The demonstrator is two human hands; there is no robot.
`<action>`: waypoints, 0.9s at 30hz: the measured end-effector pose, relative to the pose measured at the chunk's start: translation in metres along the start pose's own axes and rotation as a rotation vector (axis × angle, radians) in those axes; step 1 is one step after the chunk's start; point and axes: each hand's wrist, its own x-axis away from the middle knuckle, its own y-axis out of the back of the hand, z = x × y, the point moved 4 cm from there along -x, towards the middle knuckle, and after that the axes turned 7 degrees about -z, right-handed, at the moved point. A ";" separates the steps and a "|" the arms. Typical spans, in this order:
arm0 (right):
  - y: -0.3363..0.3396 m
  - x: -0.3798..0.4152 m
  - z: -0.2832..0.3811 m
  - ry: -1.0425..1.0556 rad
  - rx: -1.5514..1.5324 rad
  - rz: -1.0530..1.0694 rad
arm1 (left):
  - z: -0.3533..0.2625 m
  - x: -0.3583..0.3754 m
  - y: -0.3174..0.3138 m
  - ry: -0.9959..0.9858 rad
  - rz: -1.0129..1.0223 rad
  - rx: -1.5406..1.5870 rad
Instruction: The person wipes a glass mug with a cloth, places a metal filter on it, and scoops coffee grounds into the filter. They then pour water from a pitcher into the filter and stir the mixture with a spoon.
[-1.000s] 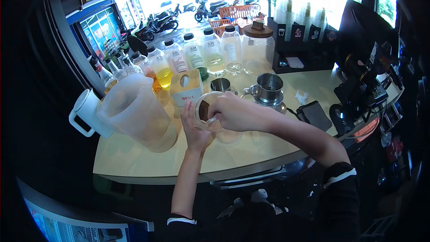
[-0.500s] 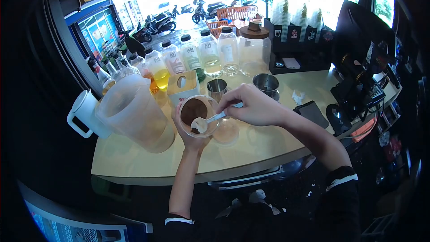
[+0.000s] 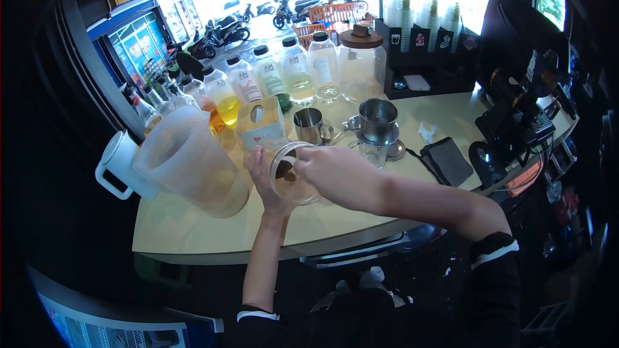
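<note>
My left hand [image 3: 263, 182] is wrapped round a clear jar [image 3: 298, 196], which tilts toward me. Dark brown powder [image 3: 282, 171] lies inside it. My right hand [image 3: 335, 171] reaches over the jar's mouth, fingers closed on a white measuring spoon [image 3: 289, 160] that is mostly hidden within. Just beyond the jar stand a white and tan box [image 3: 261, 130] and a steel pitcher [image 3: 308, 127]. A metal drip filter [image 3: 378, 121] sits on a glass [image 3: 374, 153] behind my right hand.
A large frosted pitcher [image 3: 193, 164] and a white jug [image 3: 122, 164] stand at the left. Bottles [image 3: 300, 80] and a wide jar with a wooden lid [image 3: 362, 71] line the back. A folded dark cloth [image 3: 446, 161] and crumpled tissue [image 3: 427, 133] lie at the right.
My right hand has lowered the spoon deeper into the jar. The jar has tilted more to the right. The glass under the drip filter now shows.
</note>
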 end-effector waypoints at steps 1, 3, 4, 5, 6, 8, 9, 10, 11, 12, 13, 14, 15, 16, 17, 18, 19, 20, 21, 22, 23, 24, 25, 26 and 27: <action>-0.003 -0.001 0.002 -0.003 -0.002 -0.001 | 0.001 0.001 0.000 -0.001 0.004 0.001; -0.009 -0.006 0.014 0.114 0.115 0.099 | 0.003 0.002 -0.002 -0.013 0.026 -0.038; -0.014 -0.010 0.016 0.111 0.114 0.098 | 0.003 0.002 -0.003 -0.014 0.029 -0.037; -0.021 -0.013 0.015 0.097 0.137 0.102 | 0.002 0.001 -0.002 -0.022 0.017 -0.027; -0.027 -0.016 0.015 0.085 0.161 0.106 | 0.001 0.001 -0.002 -0.030 0.004 -0.019; -0.034 -0.022 0.010 0.094 0.182 0.085 | 0.005 0.002 -0.002 -0.046 0.013 -0.053; -0.036 -0.024 0.009 0.105 0.204 0.066 | 0.007 0.004 -0.003 -0.062 0.020 -0.087; -0.039 -0.024 0.007 0.104 0.203 0.066 | 0.009 0.006 -0.004 -0.062 0.021 -0.087; -0.038 -0.025 0.006 0.108 0.208 0.032 | 0.011 0.007 -0.005 -0.040 0.017 -0.080; -0.038 -0.026 0.006 0.113 0.213 -0.003 | 0.013 0.008 -0.005 -0.018 0.012 -0.072; -0.039 -0.026 0.006 0.114 0.211 -0.002 | 0.014 0.009 -0.004 -0.017 0.013 -0.074; -0.038 -0.027 0.006 0.101 0.186 0.031 | 0.010 0.006 -0.003 -0.004 0.004 -0.035; -0.037 -0.027 0.006 0.087 0.161 0.064 | 0.009 0.004 -0.002 0.008 -0.004 0.003; -0.035 -0.027 0.007 0.087 0.160 0.064 | 0.010 0.004 -0.002 0.009 -0.004 0.003; -0.033 -0.027 0.007 0.094 0.129 0.070 | 0.011 0.004 -0.003 -0.003 -0.003 0.001; -0.031 -0.027 0.007 0.101 0.098 0.076 | 0.012 0.005 -0.003 -0.015 -0.003 0.000; -0.031 -0.028 0.006 0.101 0.098 0.077 | 0.013 0.005 -0.003 -0.015 -0.003 0.000; -0.032 -0.028 0.005 0.113 0.097 0.090 | 0.013 0.005 -0.003 0.002 -0.007 0.013; -0.032 -0.029 0.005 0.126 0.095 0.102 | 0.014 0.005 -0.003 0.019 -0.011 0.027; -0.031 -0.029 0.005 0.126 0.096 0.102 | 0.014 0.005 -0.003 0.036 -0.015 0.041; -0.030 -0.029 0.005 0.101 0.065 0.131 | 0.013 0.004 -0.003 0.053 -0.019 0.055; -0.029 -0.029 0.005 0.076 0.034 0.160 | 0.013 0.004 -0.003 0.069 -0.023 0.069; -0.027 -0.030 0.005 0.076 0.035 0.160 | 0.011 0.003 -0.002 0.069 -0.023 0.069; -0.026 -0.030 0.004 0.056 -0.008 0.177 | 0.008 0.000 -0.001 0.073 -0.018 0.060; -0.024 -0.030 0.003 0.036 -0.052 0.194 | 0.006 -0.001 0.000 0.077 -0.012 0.051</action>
